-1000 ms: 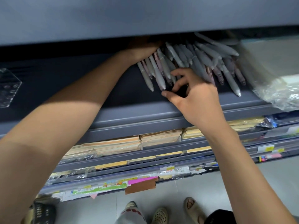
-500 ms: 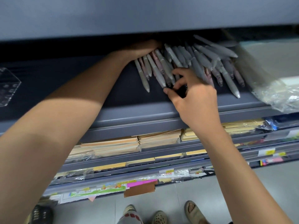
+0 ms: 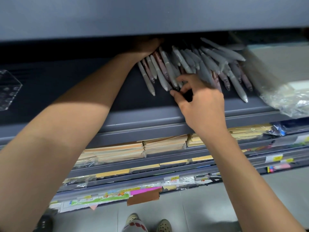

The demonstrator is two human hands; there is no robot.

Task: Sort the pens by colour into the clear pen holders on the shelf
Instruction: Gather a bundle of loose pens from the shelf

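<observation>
A fanned heap of several grey and dusky-pink pens [image 3: 192, 64] lies on the dark grey shelf [image 3: 150, 114]. My left hand [image 3: 147, 46] reaches deep under the shelf above and rests against the back ends of the left pens; its fingers are hidden. My right hand [image 3: 199, 96] is at the front of the heap, thumb and forefinger curled around the tips of the middle pens. A clear pen holder [image 3: 8, 89] stands at the far left of the shelf, well apart from both hands.
A crinkled clear plastic bag [image 3: 287, 99] lies on the shelf at the right, beside the pens. Lower shelves hold stacks of tan envelopes [image 3: 133, 149] and price labels. Feet in sandals [image 3: 164, 226] stand on the grey floor below.
My right hand has shifted slightly left along the pen tips, its thumb and forefinger closing on them. My left hand stays at the back of the heap.
</observation>
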